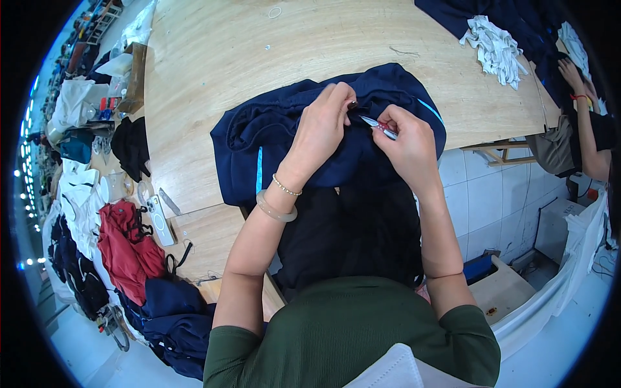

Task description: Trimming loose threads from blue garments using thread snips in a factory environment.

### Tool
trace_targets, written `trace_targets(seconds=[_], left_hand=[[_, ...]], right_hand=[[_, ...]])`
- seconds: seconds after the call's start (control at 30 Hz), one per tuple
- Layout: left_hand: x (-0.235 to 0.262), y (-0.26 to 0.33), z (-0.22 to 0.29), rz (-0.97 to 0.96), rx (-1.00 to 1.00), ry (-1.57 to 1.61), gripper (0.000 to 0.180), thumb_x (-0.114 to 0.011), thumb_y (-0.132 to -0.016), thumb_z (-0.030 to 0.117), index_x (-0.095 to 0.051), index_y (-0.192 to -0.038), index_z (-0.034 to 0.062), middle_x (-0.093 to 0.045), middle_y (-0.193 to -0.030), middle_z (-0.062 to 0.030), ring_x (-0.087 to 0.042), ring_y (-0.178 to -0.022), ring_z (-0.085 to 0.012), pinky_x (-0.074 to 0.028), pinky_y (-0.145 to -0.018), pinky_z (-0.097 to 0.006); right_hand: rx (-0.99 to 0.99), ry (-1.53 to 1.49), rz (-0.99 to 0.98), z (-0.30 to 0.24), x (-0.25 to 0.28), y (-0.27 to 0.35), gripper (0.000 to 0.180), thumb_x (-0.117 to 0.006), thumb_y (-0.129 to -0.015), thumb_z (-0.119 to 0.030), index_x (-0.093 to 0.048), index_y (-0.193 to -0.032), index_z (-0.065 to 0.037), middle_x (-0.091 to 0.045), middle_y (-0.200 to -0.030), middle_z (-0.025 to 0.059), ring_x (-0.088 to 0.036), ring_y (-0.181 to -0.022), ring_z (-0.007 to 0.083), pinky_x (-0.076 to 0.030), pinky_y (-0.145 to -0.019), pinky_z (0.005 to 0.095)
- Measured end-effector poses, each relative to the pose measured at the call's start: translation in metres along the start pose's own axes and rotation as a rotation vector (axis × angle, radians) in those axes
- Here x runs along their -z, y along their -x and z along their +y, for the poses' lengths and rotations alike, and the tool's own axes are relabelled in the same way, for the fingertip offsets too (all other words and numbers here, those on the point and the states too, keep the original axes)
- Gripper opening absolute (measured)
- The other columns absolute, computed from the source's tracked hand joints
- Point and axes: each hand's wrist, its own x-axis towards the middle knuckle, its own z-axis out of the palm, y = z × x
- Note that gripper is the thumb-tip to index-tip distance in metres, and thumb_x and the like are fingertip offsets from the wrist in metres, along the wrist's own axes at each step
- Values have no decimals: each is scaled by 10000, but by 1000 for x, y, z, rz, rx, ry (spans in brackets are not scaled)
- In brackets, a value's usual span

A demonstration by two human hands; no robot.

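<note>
A dark navy garment [272,136] with light blue stripes lies bunched at the near edge of a wooden table [213,58]. My left hand [323,126] pinches a fold of its fabric at the top of the bunch. My right hand [404,139] holds small metal thread snips [378,126] with their tips pointed at the spot my left fingers pinch. Two bracelets sit on my left wrist. The garment's lower part hangs off the table onto my lap.
A pile of white cloth strips [495,48] and more dark fabric lie at the table's far right, where another person's arm [585,123] reaches. A phone [160,220], a red garment [129,249] and navy clothes [174,310] lie at my left.
</note>
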Motion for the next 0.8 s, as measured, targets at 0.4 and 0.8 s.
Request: trace_targets(seconds=[0.4, 0.8], left_hand=[[-44, 101, 56, -472, -202, 219, 18, -586, -859, 12, -599, -854, 24, -573, -823, -95, -592, -640, -237, -514, -598, -323], [-25, 22, 20, 172, 41, -252, 267, -764, -778, 67, -629, -998, -2, -556, -939, -85, -565, -599, -159, -497, -578, -274]], right_hand=[[-182, -439, 405, 35, 76, 5, 136, -676, -859, -6, -621, -982, 12, -647, -872, 29, -593, -788, 61, -471, -765, 188], [-91, -512, 339, 45, 63, 12, 194, -681, -870, -32, -607, -1047, -4, -629, -892, 16, -589, -835, 68, -472, -778, 196]])
